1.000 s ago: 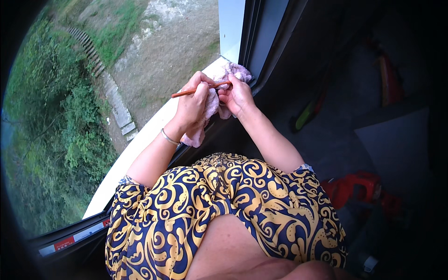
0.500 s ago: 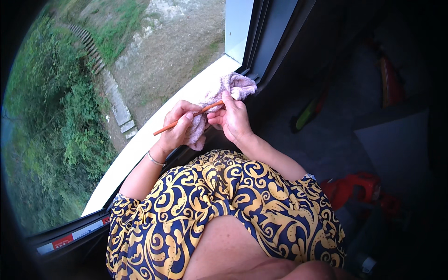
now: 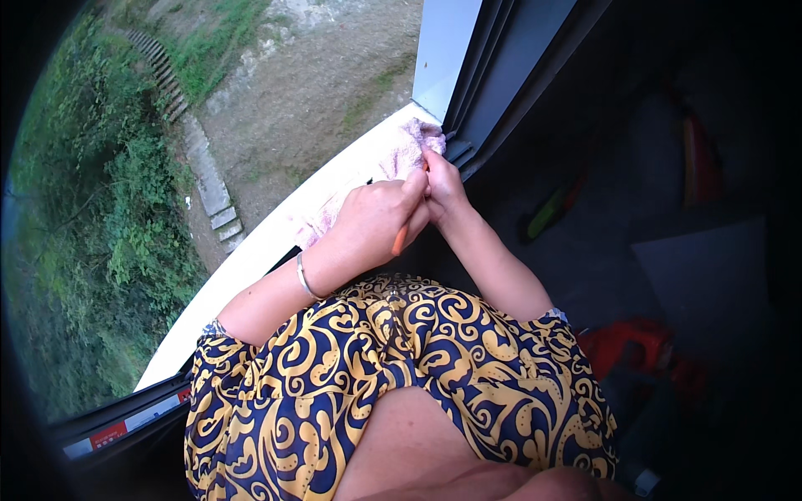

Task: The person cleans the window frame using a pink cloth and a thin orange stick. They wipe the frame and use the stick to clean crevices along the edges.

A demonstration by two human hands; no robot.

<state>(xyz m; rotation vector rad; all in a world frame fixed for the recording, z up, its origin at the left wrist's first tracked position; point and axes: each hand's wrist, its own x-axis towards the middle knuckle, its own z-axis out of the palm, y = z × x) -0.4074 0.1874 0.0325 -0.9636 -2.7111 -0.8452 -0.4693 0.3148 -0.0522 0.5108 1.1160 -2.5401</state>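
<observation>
My left hand [image 3: 380, 215] is closed around a thin orange-brown stick [image 3: 400, 241], whose lower end sticks out below the fingers. Beside it, my right hand [image 3: 445, 185] is closed, its thumb pressing on a pale pink terry cloth [image 3: 413, 142] near the stick's upper end. The cloth lies bunched over the window ledge, with one part up by the frame's corner and another showing behind my left wrist. Most of the stick's length and my right fingers are hidden by my left hand.
The white outer sill [image 3: 213, 305] curves along my left, beside a drop to ground with trees and concrete steps [image 3: 159, 67]. A dark window frame [image 3: 510, 75] rises at the upper right. Red objects [image 3: 631, 346] and a green-tipped item [image 3: 545, 215] lie in shadow at right.
My left hand has moved right and turned over, meeting my right hand. The stick has swung from lying across both hands to pointing down toward me. The cloth is spread lower along the sill.
</observation>
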